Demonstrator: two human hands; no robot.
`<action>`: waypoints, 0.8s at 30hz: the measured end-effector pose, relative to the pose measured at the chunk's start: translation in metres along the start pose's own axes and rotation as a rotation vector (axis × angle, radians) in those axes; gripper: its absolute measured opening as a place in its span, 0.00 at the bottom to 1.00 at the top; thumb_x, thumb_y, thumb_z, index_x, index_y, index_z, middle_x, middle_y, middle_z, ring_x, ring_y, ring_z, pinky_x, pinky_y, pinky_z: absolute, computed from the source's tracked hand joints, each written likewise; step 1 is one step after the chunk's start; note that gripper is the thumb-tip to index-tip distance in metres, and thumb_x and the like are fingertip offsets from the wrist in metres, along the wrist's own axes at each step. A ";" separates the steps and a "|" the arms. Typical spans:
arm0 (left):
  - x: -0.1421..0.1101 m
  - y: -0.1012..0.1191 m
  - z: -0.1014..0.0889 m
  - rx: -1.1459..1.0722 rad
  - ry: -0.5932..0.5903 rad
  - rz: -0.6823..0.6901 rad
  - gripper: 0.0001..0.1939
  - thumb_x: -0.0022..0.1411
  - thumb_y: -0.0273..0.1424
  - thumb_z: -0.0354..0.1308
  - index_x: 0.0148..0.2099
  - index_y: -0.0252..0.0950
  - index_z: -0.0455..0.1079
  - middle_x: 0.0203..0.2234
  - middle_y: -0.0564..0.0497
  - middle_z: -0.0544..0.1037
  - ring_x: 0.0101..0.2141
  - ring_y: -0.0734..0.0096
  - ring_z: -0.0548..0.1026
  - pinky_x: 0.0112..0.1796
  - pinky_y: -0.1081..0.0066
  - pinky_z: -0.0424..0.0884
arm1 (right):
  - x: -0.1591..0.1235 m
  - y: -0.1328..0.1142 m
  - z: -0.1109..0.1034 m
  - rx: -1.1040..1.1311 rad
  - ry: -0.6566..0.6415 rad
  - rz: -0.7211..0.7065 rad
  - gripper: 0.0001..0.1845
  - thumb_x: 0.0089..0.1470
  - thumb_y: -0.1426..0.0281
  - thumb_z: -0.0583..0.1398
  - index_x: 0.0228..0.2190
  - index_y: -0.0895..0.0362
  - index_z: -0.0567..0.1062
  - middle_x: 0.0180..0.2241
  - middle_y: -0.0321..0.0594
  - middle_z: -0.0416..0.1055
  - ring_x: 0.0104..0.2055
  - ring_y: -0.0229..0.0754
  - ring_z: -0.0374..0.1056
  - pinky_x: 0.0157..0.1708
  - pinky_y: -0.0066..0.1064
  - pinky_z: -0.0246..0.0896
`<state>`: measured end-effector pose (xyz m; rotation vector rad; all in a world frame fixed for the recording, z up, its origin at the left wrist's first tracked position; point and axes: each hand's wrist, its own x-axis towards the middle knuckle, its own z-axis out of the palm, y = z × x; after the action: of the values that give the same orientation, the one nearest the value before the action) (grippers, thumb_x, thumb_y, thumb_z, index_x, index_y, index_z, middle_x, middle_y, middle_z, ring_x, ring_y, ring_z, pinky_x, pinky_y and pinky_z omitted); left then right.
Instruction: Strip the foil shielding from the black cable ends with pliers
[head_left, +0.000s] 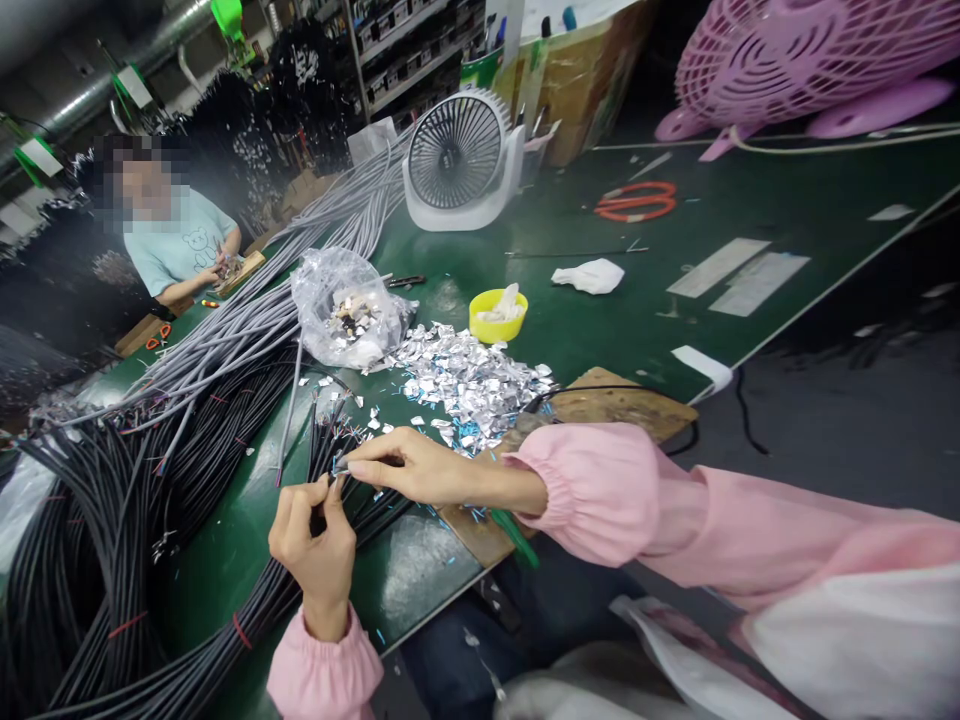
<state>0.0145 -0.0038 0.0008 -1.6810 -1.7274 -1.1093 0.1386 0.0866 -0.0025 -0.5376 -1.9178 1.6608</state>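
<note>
L hand (315, 540): thumb + index pinched tight, tips up, on a thin wire end (337, 464). R hand (416, 465) comes in from the R, thumb + index also closed on it, so tips of both hands nearly meet; exact grip too small to tell. Wire end sits just above L fingertips, over the near L part of the green table (645, 335). Both wrists in gathered pink sleeves (592, 490).

Black cables (247, 610) run under/beside L hand, bunched w/ red ties. Just past R hand: heap of silver foil bits (472, 380) mixed w/ blue bits (469, 432), reaching a wooden board (615, 405) that lies partly under R forearm. Green handle (517, 540) nr board's near edge.

Behind heap: clear plastic bag (311, 310) w/ scraps inside, yellow dish (487, 332) w/ white stuff in it. Grey cables (225, 330) stretch diagonally L of bag, up to a white fan (457, 160). Top R: pink fan (810, 60). Far L, beyond cables: co-worker (180, 240), light-blue top, hands on sth. unclear.
</note>
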 end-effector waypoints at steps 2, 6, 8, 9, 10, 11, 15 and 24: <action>0.000 0.001 0.000 0.009 -0.026 -0.036 0.10 0.58 0.26 0.56 0.23 0.35 0.65 0.17 0.54 0.70 0.21 0.77 0.68 0.25 0.76 0.63 | 0.000 0.000 0.000 -0.024 0.026 0.011 0.16 0.52 0.65 0.55 0.33 0.62 0.79 0.27 0.40 0.73 0.26 0.36 0.62 0.25 0.25 0.55; -0.002 0.002 0.001 -0.050 -0.095 -0.228 0.07 0.56 0.31 0.58 0.27 0.35 0.69 0.20 0.53 0.72 0.21 0.74 0.69 0.24 0.74 0.65 | -0.001 -0.002 0.000 -0.134 0.120 0.036 0.14 0.51 0.67 0.56 0.35 0.59 0.79 0.31 0.41 0.76 0.31 0.40 0.68 0.29 0.27 0.60; -0.004 0.001 0.002 -0.108 -0.100 -0.351 0.07 0.53 0.34 0.60 0.30 0.35 0.69 0.22 0.52 0.74 0.23 0.72 0.71 0.25 0.73 0.67 | -0.002 -0.005 0.000 -0.212 0.164 0.036 0.14 0.51 0.67 0.57 0.36 0.57 0.79 0.32 0.41 0.76 0.32 0.41 0.69 0.31 0.28 0.60; -0.005 0.000 0.003 -0.142 -0.105 -0.402 0.08 0.53 0.35 0.60 0.30 0.35 0.70 0.23 0.51 0.75 0.23 0.71 0.72 0.26 0.72 0.68 | -0.003 -0.007 0.000 -0.251 0.182 0.031 0.13 0.51 0.67 0.57 0.36 0.56 0.79 0.33 0.40 0.77 0.33 0.41 0.70 0.31 0.28 0.61; -0.005 -0.001 0.004 -0.174 -0.115 -0.439 0.08 0.53 0.35 0.59 0.30 0.35 0.70 0.23 0.51 0.75 0.23 0.71 0.73 0.26 0.72 0.69 | -0.003 -0.009 0.000 -0.287 0.197 0.023 0.13 0.51 0.68 0.57 0.37 0.55 0.79 0.34 0.40 0.77 0.33 0.41 0.70 0.31 0.29 0.61; -0.006 -0.001 0.004 -0.204 -0.131 -0.463 0.08 0.54 0.35 0.58 0.30 0.35 0.70 0.23 0.51 0.75 0.23 0.71 0.73 0.26 0.72 0.69 | -0.004 -0.010 0.000 -0.318 0.208 0.013 0.13 0.51 0.68 0.57 0.37 0.55 0.79 0.34 0.40 0.77 0.33 0.41 0.70 0.32 0.28 0.61; -0.007 -0.004 0.005 -0.301 -0.232 -0.512 0.08 0.56 0.32 0.54 0.28 0.36 0.71 0.18 0.53 0.73 0.18 0.74 0.71 0.22 0.74 0.66 | -0.006 -0.013 0.000 -0.401 0.228 -0.023 0.12 0.51 0.68 0.57 0.36 0.54 0.79 0.35 0.39 0.77 0.35 0.41 0.71 0.33 0.29 0.62; -0.003 -0.013 0.001 -0.512 -0.451 -0.599 0.17 0.58 0.39 0.52 0.23 0.36 0.70 0.10 0.53 0.65 0.12 0.77 0.61 0.13 0.76 0.56 | -0.007 -0.011 -0.002 -0.419 0.202 -0.039 0.12 0.51 0.67 0.57 0.35 0.53 0.79 0.35 0.38 0.77 0.36 0.42 0.72 0.34 0.29 0.61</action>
<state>0.0024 -0.0034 -0.0051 -1.8585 -2.5046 -1.6401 0.1456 0.0820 0.0076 -0.7906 -2.1109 1.1299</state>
